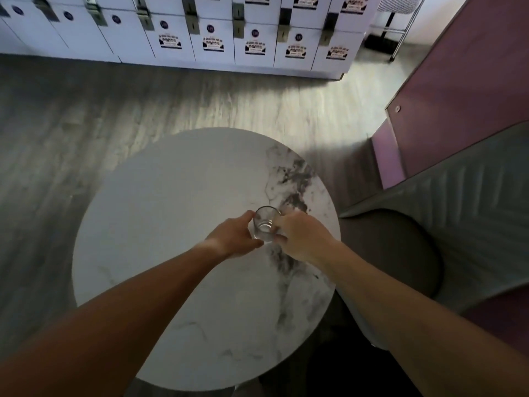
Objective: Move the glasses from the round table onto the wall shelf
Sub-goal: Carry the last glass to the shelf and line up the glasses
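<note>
One clear, short drinking glass (pixel 265 223) stands upright on the round white marble table (pixel 171 202), toward its right side. My left hand (pixel 233 237) curls around the glass's left wall, thumb and fingers touching it. My right hand (pixel 300 239) wraps the right wall from the other side. Both hands grip the same glass, whose base seems to rest on the tabletop. No other glass is visible on the table. The wall shelf is not in view.
A bank of white lockers (pixel 211 32) lines the far wall across a grey wood floor (pixel 86 116). A grey padded chair (pixel 446 230) stands right of the table, with a pink panel (pixel 458 96) behind it. A metal stool frame (pixel 398 27) sits at the top right.
</note>
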Available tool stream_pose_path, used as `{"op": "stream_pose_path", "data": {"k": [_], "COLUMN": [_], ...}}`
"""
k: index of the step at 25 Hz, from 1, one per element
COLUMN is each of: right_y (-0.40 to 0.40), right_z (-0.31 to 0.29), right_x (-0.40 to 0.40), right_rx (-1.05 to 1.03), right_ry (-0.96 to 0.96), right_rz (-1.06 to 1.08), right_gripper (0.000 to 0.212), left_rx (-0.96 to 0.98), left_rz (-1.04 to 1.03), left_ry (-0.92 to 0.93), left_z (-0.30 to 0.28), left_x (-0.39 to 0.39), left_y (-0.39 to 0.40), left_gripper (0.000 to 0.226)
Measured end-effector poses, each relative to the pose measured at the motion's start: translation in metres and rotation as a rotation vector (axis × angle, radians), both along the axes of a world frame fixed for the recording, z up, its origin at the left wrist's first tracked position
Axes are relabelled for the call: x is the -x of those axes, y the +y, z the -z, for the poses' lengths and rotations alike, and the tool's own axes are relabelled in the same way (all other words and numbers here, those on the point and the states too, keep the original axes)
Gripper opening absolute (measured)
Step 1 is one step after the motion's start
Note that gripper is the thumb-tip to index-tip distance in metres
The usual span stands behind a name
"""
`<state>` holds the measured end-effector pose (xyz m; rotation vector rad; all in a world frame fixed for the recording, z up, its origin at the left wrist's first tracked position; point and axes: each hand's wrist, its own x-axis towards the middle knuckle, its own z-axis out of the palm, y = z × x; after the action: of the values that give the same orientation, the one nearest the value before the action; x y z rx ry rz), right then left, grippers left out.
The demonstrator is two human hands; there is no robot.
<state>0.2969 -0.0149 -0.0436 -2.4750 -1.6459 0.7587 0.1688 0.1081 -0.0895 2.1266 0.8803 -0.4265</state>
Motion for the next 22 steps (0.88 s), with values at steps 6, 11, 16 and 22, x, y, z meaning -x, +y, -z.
{"op": "stream_pose_path", "data": {"k": [6, 11, 16, 22], "right_y": [-0.026, -0.110, -0.283, -0.532], "right_z": [-0.069, -0.170, -0.248, -0.306], "right_x": [-0.016, -0.050, -0.045, 0.042], "right_rx": [-0.078, -0.214, -0.317, -0.156], "right_ry": [0.015, -0.114, -0.212, -0.309], "right_rz": [0.086, 0.276, 0.561, 0.890], "right_gripper": [0.025, 0.028, 0.039, 0.037], "left_rx": [0.051, 0.113, 0.140, 0.331], "left_rz": [0.094, 0.243, 0.508, 0.843], "left_ry": [-0.192, -0.466, -0.604, -0.656], "left_z": [-0.064, -0.156, -0.237, -0.273], "left_x": [-0.025, -0.098, -0.155, -0.140], "left_y": [-0.007, -0.062, -0.218, -0.474], "left_gripper": [0.067, 0.073, 0.068, 0.045]}}
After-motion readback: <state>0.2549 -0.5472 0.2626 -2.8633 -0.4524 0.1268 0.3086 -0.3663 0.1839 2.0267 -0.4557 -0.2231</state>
